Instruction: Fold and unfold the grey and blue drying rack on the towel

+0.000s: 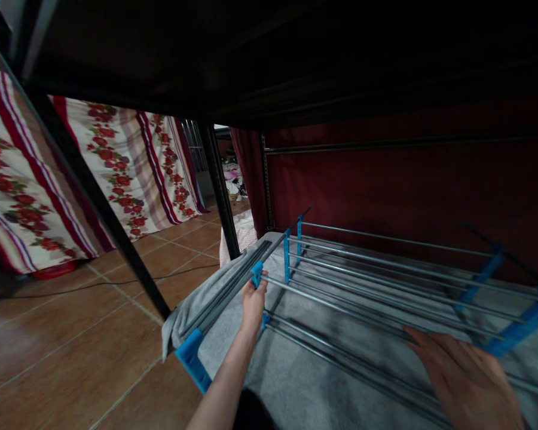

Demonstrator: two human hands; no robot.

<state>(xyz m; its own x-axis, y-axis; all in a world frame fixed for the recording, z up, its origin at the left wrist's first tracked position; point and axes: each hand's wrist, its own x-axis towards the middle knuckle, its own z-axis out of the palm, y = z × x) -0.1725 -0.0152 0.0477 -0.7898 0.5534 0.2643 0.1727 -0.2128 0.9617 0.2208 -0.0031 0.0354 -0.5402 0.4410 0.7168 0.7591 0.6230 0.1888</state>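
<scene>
Pinches a blue joint (pixel 257 274) at six o'clock in the left hand (pixel 253 301), grip closed, by the left end of a steel rod (pixel 332 305). Lays the right hand (pixel 470 376) over the same rod at four o'clock, half curled; cannot tell the exact closeness of that grip, or any firm hold. Has the rack (pixel 385 261) also toward four o'clock, on a grey sheet (pixel 309 358). Shows long rods (pixel 233 283) side by side at seven o'clock, along the sheet's edge, with a blue bracket (pixel 190 355) at the near end. Has red cloth (pixel 412 185) at three o'clock, behind the rack.
</scene>
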